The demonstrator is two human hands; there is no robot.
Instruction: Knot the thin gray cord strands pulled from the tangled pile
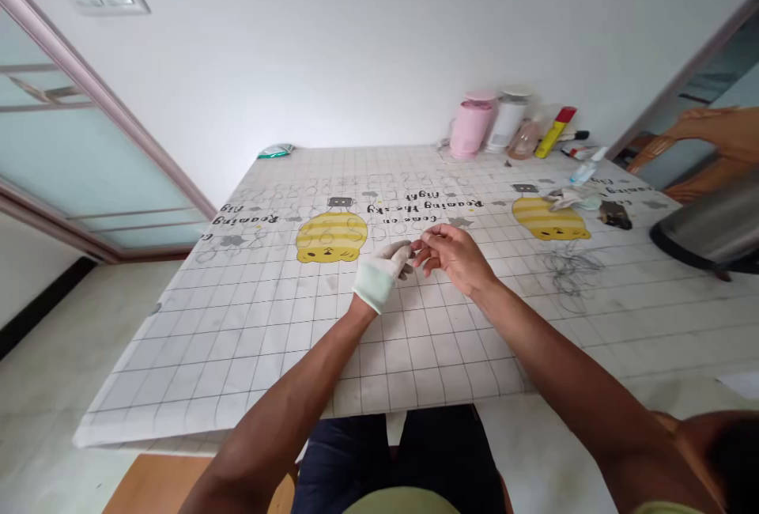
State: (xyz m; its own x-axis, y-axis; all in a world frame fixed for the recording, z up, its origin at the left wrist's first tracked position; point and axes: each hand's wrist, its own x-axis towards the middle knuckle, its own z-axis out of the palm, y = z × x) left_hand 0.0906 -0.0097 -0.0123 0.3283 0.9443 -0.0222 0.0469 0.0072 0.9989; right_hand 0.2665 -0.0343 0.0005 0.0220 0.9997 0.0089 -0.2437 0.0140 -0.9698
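In the head view my left hand [388,265], in a white glove with a pale green cuff, is closed, thumb against fingers. My bare right hand [455,257] meets it fingertip to fingertip, pinched. Whatever lies between them is too small and blurred to make out. Both hands are just above the checked tablecloth [285,332]. Behind them, several thin wire-like loops [332,233] lie in rows across the cloth. To the right of my right hand lies a loose tangle of thin dark wire [572,273].
A glove [572,198], a dark lump [615,215] and a small clear bottle [588,168] lie right. Along the wall stand a pink canister [471,128], a white canister [507,122] and a yellow tube [554,134]. A metal pot [711,221] stands at the right edge; a green packet [276,151] lies back left.
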